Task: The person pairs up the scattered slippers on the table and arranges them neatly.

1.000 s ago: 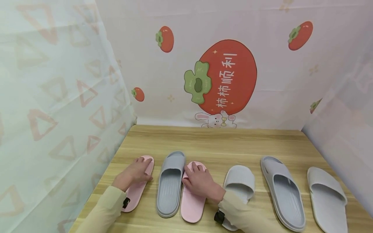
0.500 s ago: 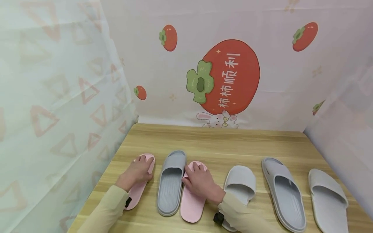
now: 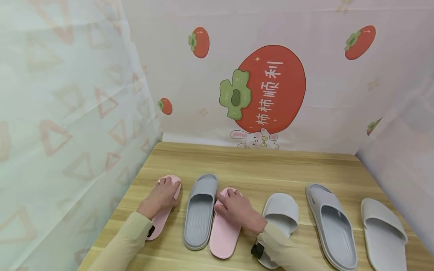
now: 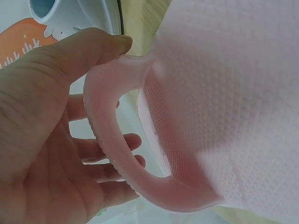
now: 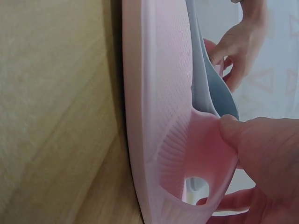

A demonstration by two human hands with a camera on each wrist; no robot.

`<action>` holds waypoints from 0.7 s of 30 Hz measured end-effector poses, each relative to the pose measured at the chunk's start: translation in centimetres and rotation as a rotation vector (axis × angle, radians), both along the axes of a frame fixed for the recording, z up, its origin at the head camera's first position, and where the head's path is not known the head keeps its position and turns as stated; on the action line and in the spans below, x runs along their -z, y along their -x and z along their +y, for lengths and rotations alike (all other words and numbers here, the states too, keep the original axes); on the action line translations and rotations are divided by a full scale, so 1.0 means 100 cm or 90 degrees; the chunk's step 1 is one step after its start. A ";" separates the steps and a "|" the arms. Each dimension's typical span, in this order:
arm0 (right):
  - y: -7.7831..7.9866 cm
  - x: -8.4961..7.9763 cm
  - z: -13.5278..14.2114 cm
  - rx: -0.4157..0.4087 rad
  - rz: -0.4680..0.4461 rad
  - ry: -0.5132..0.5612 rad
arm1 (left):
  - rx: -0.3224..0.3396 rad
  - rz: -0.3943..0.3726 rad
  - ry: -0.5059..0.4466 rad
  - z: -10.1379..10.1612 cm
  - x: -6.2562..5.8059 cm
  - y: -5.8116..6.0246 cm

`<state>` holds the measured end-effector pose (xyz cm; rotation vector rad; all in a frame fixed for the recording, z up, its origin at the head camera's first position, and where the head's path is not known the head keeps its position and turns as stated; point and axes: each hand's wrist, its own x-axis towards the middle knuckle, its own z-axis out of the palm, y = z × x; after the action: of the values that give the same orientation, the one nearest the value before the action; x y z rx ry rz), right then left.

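At the left of the head view, my left hand (image 3: 162, 195) lies over the strap of a pink slipper (image 3: 158, 225). Its thumb is at one edge of the strap (image 4: 105, 112) and its fingers reach to the far side, seen in the left wrist view. My right hand (image 3: 237, 211) holds the strap of a second pink slipper (image 3: 223, 241), thumb on the strap's edge in the right wrist view. Between the two pink ones lies a grey slipper (image 3: 198, 218), close against the right pink slipper. Both pink slippers rest flat, toes pointing away; the hands partly cover their straps.
Right of my right hand lies a pale ribbed slipper (image 3: 281, 205), partly hidden by my forearm. Farther right are a grey slipper (image 3: 333, 226) and another pale slipper (image 3: 384, 233). Printed cloth walls (image 3: 190, 128) surround the wooden table (image 3: 257, 169) at the back and sides.
The head view has shifted slightly. My right hand and wrist have moved a little to the right over the pink slipper. Both hands stay on the pink slippers.
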<state>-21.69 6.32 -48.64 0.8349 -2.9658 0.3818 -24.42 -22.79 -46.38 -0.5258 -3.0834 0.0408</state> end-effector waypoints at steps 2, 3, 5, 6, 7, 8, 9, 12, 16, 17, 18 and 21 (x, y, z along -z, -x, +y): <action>0.002 0.000 0.002 -0.007 0.006 -0.003 | 0.000 0.003 0.003 0.000 -0.002 0.000; 0.003 0.000 0.002 -0.010 0.007 -0.005 | -0.003 0.003 0.005 0.001 -0.003 0.001; 0.004 0.001 0.004 -0.014 0.010 -0.007 | -0.006 0.003 0.007 0.000 -0.005 0.002; 0.005 0.001 0.004 -0.016 0.011 -0.009 | -0.006 0.002 0.007 0.000 -0.006 0.002; 0.006 0.001 0.005 -0.015 0.010 -0.008 | -0.007 0.000 0.008 0.000 -0.007 0.003; 0.007 0.001 0.006 -0.015 0.009 -0.006 | -0.006 -0.001 0.008 0.000 -0.008 0.003; 0.008 0.001 0.006 -0.014 0.007 -0.006 | -0.005 0.000 0.009 -0.001 -0.010 0.004; 0.010 0.000 0.008 -0.010 0.003 -0.002 | 0.005 0.006 0.009 -0.001 -0.015 0.004; 0.014 -0.001 0.011 -0.009 0.008 0.006 | 0.007 0.005 0.005 -0.001 -0.021 0.006; 0.014 -0.002 0.012 -0.008 0.011 0.006 | 0.005 0.002 0.004 -0.001 -0.021 0.007; 0.015 -0.003 0.013 -0.009 0.014 0.006 | 0.004 -0.002 0.004 0.000 -0.022 0.008; 0.015 -0.007 0.016 -0.008 0.017 0.006 | 0.001 -0.007 0.005 0.000 -0.023 0.011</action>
<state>-23.22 7.87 -47.94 0.8504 -2.9330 0.3805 -25.57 -22.84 -44.07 -0.5317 -3.0950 0.0512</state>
